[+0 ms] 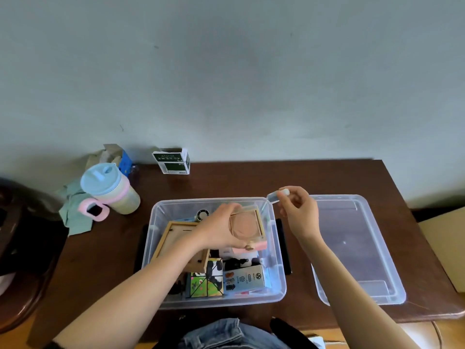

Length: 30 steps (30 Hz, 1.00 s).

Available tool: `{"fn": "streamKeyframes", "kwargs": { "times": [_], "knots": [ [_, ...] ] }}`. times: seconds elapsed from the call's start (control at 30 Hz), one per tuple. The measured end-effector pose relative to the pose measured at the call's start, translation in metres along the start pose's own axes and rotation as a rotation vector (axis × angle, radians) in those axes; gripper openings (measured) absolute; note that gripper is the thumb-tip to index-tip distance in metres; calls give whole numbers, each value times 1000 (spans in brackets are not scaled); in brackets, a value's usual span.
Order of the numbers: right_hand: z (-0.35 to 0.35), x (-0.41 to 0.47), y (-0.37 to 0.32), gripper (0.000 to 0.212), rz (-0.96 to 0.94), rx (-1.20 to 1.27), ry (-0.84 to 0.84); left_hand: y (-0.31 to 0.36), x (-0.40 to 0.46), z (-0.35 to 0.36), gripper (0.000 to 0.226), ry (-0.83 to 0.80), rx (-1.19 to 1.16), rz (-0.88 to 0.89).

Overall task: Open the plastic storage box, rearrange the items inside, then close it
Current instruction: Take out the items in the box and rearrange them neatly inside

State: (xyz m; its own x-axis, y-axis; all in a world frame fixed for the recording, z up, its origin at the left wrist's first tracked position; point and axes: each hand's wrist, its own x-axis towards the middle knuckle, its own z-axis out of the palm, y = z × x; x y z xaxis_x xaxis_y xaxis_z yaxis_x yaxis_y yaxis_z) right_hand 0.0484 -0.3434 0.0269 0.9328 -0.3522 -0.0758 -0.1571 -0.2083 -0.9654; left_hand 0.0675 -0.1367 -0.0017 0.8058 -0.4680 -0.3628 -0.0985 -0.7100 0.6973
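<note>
While the plastic storage box (161, 250) sits open on the table (105, 268), with its lid (377, 260) laid flat just to the right, a square wooden-framed clear case (247, 226) is gripped over the box by the left hand (221, 227), fingers curled round its left edge. A small clear vial with a white cap (276, 195) is pinched by the right hand (299, 210) above the box's far right corner. Case judged light, stiff, smooth-sided, maybe fragile; best held by the wooden frame edges. Vial judged tiny, slippery; best taken at the cap. Box walls are thin and likely flex; lid should be lifted by its rim. Frame (173, 238), puzzle cube (211, 278) and cartons remain inside.
</note>
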Motion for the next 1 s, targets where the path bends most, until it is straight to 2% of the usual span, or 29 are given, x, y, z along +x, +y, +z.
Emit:
{"fn": "streamKeyframes", "kwargs": {
  "times": [0.1, 0.3, 0.37, 0.47, 0.6, 0.77, 0.8, 0.83, 0.9, 0.93, 1.0],
  "knots": [
    [4, 0, 0, 7, -3, -13, -31, -10, -16, -28, 82, 86, -190, 5],
    [31, -7, 9, 9, -25, -135, -188, -58, -56, -72, 74, 263, -227, -135],
    [41, -8, 11, 10, -24, -172, -211, -73, -68, -79, 67, 269, -224, -163],
    [50, -7, 12, 12, -29, -239, -222, -87, -78, -82, 70, 210, -156, -203],
    [56, -4, 13, 13, -31, -327, -197, -82, -75, -86, 65, 222, -91, -109],
    [48, -2, 16, 12, 13, -386, -174, -42, -57, -83, 27, 445, -32, 106],
    [45, -2, 17, 10, 24, -395, -174, -32, -52, -80, 18, 445, -56, 139],
    [41, -2, 19, 9, 33, -400, -173, -21, -47, -75, 13, 387, -97, 145],
    [36, -3, 21, 8, 44, -406, -174, -4, -36, -63, 13, 145, -154, 71],
    [33, -4, 22, 9, 49, -406, -179, 2, -28, -55, 17, 28, -106, 30],
    [29, -5, 25, 10, 57, -387, -209, 12, -10, -39, 25, -91, 116, -1]
  ]
}}
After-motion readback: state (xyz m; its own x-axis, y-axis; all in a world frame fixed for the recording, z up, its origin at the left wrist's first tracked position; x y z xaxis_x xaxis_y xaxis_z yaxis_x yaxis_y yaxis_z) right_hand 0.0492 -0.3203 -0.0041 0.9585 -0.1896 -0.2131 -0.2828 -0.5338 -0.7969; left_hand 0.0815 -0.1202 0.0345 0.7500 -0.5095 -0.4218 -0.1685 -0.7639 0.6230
